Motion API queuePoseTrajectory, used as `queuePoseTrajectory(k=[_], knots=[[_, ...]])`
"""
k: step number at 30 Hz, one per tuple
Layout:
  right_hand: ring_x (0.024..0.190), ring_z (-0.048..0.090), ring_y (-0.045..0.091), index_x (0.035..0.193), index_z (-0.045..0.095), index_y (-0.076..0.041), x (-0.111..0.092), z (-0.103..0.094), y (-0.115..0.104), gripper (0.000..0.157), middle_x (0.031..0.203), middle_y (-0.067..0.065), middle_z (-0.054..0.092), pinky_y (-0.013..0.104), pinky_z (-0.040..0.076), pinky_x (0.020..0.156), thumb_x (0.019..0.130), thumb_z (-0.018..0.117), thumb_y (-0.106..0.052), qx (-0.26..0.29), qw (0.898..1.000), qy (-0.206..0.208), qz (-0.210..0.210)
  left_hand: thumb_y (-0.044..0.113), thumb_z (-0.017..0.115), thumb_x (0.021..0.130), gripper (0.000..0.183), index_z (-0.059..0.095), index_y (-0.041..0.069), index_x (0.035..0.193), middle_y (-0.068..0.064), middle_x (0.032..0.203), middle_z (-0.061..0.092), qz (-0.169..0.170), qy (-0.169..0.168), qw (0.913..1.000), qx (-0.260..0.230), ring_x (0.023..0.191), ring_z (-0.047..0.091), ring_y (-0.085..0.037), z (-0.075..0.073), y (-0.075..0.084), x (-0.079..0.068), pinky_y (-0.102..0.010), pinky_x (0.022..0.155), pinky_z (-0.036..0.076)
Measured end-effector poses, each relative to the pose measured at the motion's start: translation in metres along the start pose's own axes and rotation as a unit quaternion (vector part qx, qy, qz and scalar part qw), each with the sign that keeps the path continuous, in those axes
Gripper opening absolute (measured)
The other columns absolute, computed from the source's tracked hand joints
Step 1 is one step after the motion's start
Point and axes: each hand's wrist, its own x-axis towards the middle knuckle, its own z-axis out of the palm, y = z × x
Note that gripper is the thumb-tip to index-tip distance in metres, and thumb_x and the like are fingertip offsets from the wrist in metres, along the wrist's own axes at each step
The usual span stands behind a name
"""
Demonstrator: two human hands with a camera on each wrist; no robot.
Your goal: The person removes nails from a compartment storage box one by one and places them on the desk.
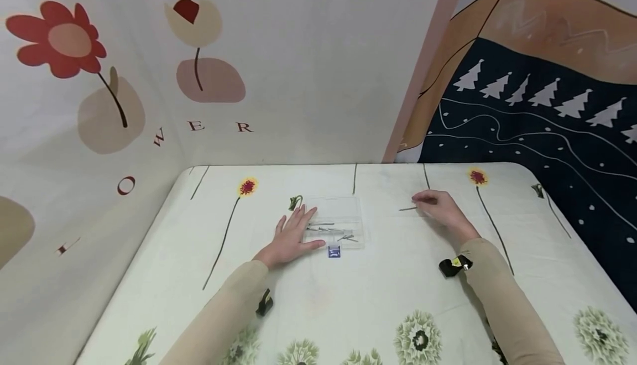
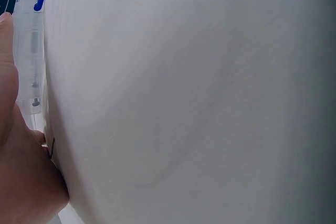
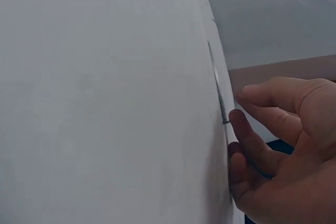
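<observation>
In the head view my left hand (image 1: 288, 240) has its fingers spread along the left side of a clear plastic box (image 1: 360, 227). The box stands with its lid raised at the back and a blue latch (image 1: 334, 251) at its front. Several thin metal nails (image 1: 346, 238) lie in its compartments. To the right, my right hand (image 1: 440, 210) is low over the cloth beside a single nail (image 1: 407, 209). The right wrist view shows that nail (image 3: 218, 85) lying on the cloth, its head by one fingertip; the fingers are loosely bent and not closed around it.
A white cloth with printed flowers covers the table (image 1: 383, 287). Behind it hang a pale printed curtain (image 1: 318, 105) and a dark cloth (image 1: 537, 138) with tree shapes at the right. A black wrist camera (image 1: 452, 266) sits at the right cuff.
</observation>
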Motion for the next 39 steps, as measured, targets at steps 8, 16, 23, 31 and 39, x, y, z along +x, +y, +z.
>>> queuePoseTrajectory(k=[8,16,23,31,39], knots=[[0.119,0.047,0.038,0.120,0.062,0.005,-0.007,-0.002,-0.007,0.027,0.128,0.025,0.055,0.052,0.036,0.097,0.099,0.053,-0.011,0.011,1.000,0.001,-0.021,0.056,0.056,0.092,0.090,0.012,0.012,0.156,-0.022,0.158,0.004,0.003,0.001,1.0000,0.003,0.145,-0.001,-0.032,0.002,-0.002,0.002,-0.056,0.109,-0.005],[0.112,0.053,0.037,0.114,0.065,0.005,-0.011,0.013,-0.012,0.022,0.119,0.022,0.060,0.051,0.039,0.095,0.099,0.053,-0.007,-0.004,0.997,-0.030,-0.065,0.057,0.055,0.091,0.090,0.012,0.010,0.155,-0.023,0.157,0.006,0.010,0.006,0.9999,-0.005,0.145,0.002,-0.033,0.003,-0.001,-0.001,-0.056,0.109,-0.003],[0.108,0.057,0.034,0.114,0.066,0.001,-0.016,0.031,-0.022,0.022,0.119,0.018,0.061,0.050,0.042,0.093,0.099,0.054,-0.010,-0.012,0.994,-0.071,-0.078,0.055,0.055,0.092,0.090,0.011,0.010,0.156,-0.023,0.157,0.004,0.007,0.002,0.9999,-0.009,0.145,0.000,-0.033,0.001,-0.001,0.000,-0.056,0.109,-0.005],[0.105,0.058,0.030,0.110,0.068,-0.002,-0.018,0.051,-0.037,0.020,0.115,0.014,0.063,0.048,0.042,0.091,0.098,0.055,-0.010,-0.009,0.991,-0.092,-0.097,0.056,0.054,0.092,0.091,0.005,0.012,0.156,-0.019,0.158,0.000,-0.003,-0.009,0.9999,-0.007,0.145,-0.004,-0.029,0.002,-0.001,0.002,-0.054,0.109,-0.008],[0.099,0.059,0.026,0.108,0.069,-0.004,-0.015,0.076,-0.059,0.019,0.113,0.011,0.064,0.044,0.044,0.086,0.096,0.057,-0.010,-0.006,0.988,-0.108,-0.113,0.058,0.053,0.093,0.094,0.001,0.012,0.156,-0.018,0.158,-0.003,-0.002,-0.021,0.9996,-0.019,0.145,-0.006,-0.029,-0.002,-0.001,0.000,-0.053,0.109,-0.009]])
